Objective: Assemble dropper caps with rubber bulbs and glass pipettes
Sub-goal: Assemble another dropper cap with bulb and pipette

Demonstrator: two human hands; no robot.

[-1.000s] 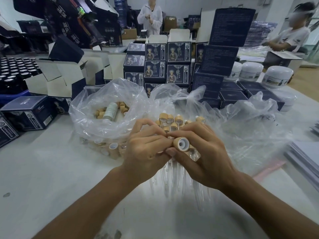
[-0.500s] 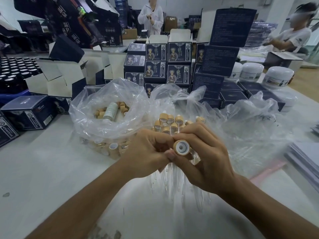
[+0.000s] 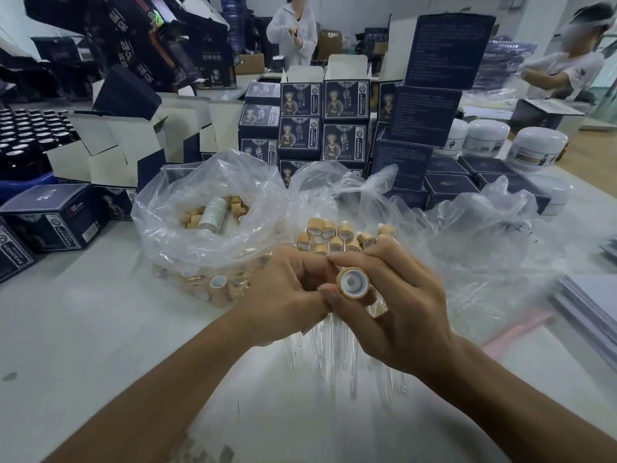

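Since the earlier frames the bamboo-coloured dropper cap with a white inner liner (image 3: 352, 283) has turned its open mouth more squarely toward the camera, and the two hands have closed tighter together. The right hand (image 3: 397, 305) pinches the cap between thumb and forefinger, its other fingers curled beneath. The left hand (image 3: 283, 295) is curled into a loose fist touching the right thumb; what it holds cannot be told. Both hover above a spread of clear glass pipettes (image 3: 334, 355) lying on the white worktop (image 3: 83, 329). Just beyond the hands stands a cluster of assembled bamboo caps (image 3: 337, 237) on crumpled clear plastic. To the left, an open clear plastic bag (image 3: 207, 208) holds more loose caps and a small white bottle (image 3: 211, 212). Farther back, dark blue printed cartons (image 3: 345, 118) are stacked, with white round jars (image 3: 537, 145) to the right.
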